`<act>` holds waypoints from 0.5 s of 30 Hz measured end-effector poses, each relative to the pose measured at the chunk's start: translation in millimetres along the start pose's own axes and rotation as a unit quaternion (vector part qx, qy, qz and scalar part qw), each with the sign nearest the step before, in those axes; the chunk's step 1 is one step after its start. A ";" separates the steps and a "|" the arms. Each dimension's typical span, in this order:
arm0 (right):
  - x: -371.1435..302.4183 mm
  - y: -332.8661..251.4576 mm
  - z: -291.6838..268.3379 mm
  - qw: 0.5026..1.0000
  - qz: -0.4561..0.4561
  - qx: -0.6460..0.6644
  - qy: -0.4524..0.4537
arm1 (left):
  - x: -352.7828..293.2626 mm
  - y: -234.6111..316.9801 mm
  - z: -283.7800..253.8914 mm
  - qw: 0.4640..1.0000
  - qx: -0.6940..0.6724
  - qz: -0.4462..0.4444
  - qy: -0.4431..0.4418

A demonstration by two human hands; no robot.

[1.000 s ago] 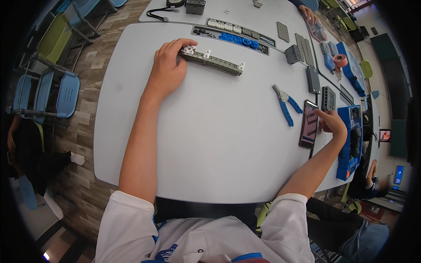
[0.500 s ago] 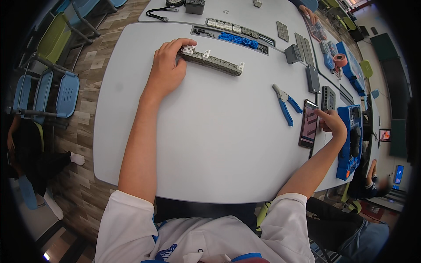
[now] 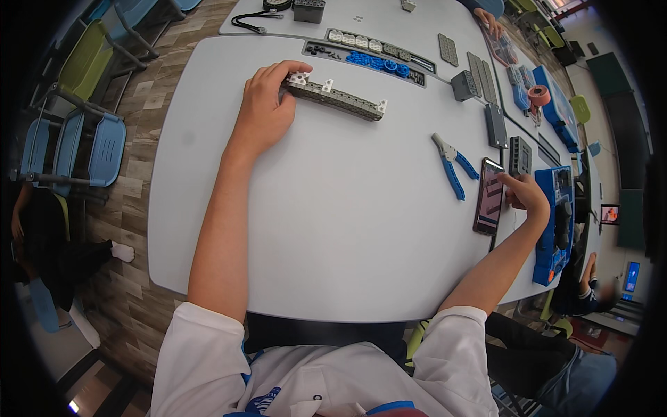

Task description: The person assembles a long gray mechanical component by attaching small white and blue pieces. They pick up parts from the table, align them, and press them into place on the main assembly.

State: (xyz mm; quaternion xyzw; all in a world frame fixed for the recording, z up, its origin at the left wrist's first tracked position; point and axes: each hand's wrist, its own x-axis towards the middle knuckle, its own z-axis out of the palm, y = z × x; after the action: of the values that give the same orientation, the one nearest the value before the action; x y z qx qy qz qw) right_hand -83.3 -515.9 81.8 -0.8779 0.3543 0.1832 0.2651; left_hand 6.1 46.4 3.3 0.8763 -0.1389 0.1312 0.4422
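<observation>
Near the far left of the table, my left hand (image 3: 263, 111) is closed around the left end of a long grey building-block beam (image 3: 340, 102). Small white connector pieces (image 3: 327, 86) stick up from the beam, at both ends and between. My right hand (image 3: 526, 194) is beside a smartphone (image 3: 488, 201) lying on the table, one finger reaching onto the right side of its lit screen. Its other fingers are curled in, with nothing visible in them. Left of the phone lies a pair of blue-handled pliers (image 3: 454, 164) with its handles spread.
A grey parts tray (image 3: 431, 67) holds blue, white and black pieces. Grey boxes (image 3: 465, 85) and flat grey plates (image 3: 483, 76) sit beyond the pliers. To the right stands a blue storage case (image 3: 549, 256). Another person's hand (image 3: 490, 24) rests at the far table; chairs (image 3: 110, 149) stand at left.
</observation>
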 end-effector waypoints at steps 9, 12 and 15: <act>-1.1 1.6 0.7 1.000 -0.004 0.002 0.001 | 0.5 -0.2 -0.3 1.000 -0.004 0.001 -0.001; 0.3 1.4 0.4 1.000 -0.005 0.002 -0.001 | 0.1 -0.1 -0.1 1.000 -0.002 0.002 0.001; 0.9 0.9 -1.7 1.000 -0.004 0.004 -0.005 | -0.4 0.9 -0.2 1.000 -0.003 -0.001 0.004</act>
State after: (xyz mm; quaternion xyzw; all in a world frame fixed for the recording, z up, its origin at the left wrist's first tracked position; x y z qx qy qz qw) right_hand -83.1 -517.9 82.5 -0.8774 0.3499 0.1850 0.2711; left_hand 5.5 46.0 3.9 0.8747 -0.1364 0.1337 0.4455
